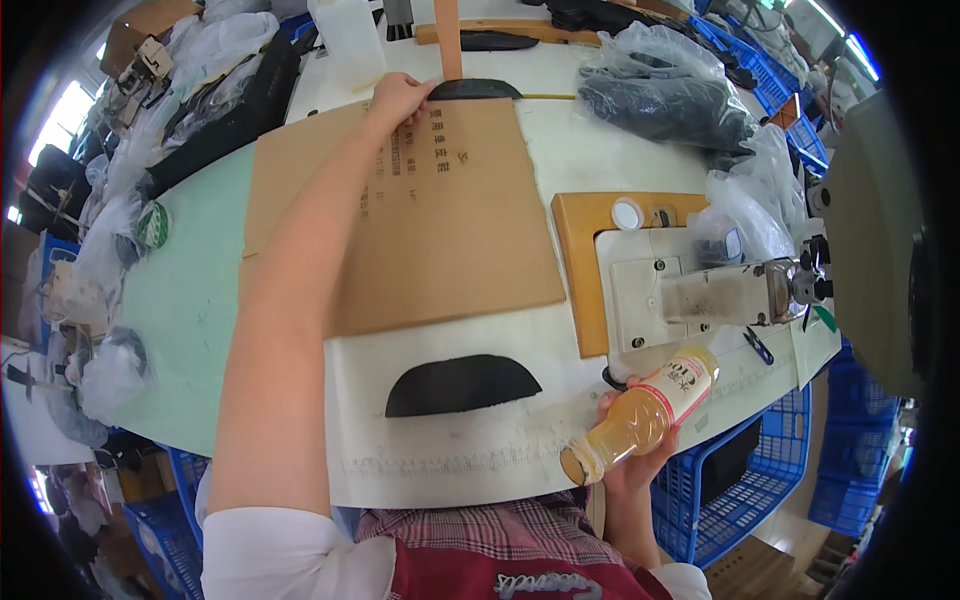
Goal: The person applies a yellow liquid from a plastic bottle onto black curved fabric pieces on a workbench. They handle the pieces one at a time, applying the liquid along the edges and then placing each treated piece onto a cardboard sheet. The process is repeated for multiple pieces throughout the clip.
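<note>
Nearest the body, a clear plastic bottle [645,412] of amber drink, with a yellow cap and a pale label banded in red, is gripped by the right hand [632,440]; the fingers are wrapped tight around its lower half, and it is held tilted above the table's near right edge. Just left of it, a black half-moon leather piece [462,385] lies flat on the white worktable [440,455]. Farther out, a brown cardboard sheet [450,225], printed with dark characters along its upper part, is spread over the table. The left hand [397,100] is stretched to the sheet's far edge, its fingers held together and pressed down on the cardboard, beside a second black curved piece [475,90]. The step in hand is judged to be the reaching for or steadying of material at the far edge, and a free right hand would probably be needed for it. To the right, a sewing machine [720,290] is set in a wooden-framed bed, and clear plastic bags of dark parts [665,95] are heaped beyond.
</note>
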`<state>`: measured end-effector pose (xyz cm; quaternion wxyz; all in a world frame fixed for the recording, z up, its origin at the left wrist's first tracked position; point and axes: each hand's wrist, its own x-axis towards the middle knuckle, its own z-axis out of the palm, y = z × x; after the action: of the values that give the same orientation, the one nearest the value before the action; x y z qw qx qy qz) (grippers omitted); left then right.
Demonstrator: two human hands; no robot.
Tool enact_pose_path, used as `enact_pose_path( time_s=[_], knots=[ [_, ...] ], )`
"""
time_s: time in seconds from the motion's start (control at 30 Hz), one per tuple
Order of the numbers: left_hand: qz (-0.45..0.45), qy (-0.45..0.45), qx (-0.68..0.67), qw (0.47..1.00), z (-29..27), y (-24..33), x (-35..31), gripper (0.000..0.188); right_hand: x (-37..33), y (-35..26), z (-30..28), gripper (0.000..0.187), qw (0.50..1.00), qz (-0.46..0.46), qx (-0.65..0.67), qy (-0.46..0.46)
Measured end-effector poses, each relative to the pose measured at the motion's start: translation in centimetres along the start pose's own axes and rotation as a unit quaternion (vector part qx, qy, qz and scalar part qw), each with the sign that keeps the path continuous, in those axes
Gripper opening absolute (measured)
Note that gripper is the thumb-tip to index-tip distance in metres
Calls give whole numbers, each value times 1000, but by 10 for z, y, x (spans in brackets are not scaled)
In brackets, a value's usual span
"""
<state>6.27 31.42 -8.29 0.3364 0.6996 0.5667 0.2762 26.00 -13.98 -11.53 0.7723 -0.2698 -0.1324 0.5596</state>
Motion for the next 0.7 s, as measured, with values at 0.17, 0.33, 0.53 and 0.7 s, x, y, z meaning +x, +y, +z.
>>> enact_pose_path(
  time_s=[0.17,0.33,0.53,0.7],
  knots=[
    [94,83,145,981,-22,-10,-49,46,-2,-1,-10,65,999,-1,29,-43],
    [48,-116,-87,988,-48,19,-260,26,-2,0,-4,67,999,17,51,-11],
    [-40,-75,-273,958,-31,-3,-378,18,6,-11,18,67,997,-4,-40,-67],
    [-62,-47,-267,961,-13,3,-389,22,20,-22,60,73,933,-123,-312,-126]
  ],
)
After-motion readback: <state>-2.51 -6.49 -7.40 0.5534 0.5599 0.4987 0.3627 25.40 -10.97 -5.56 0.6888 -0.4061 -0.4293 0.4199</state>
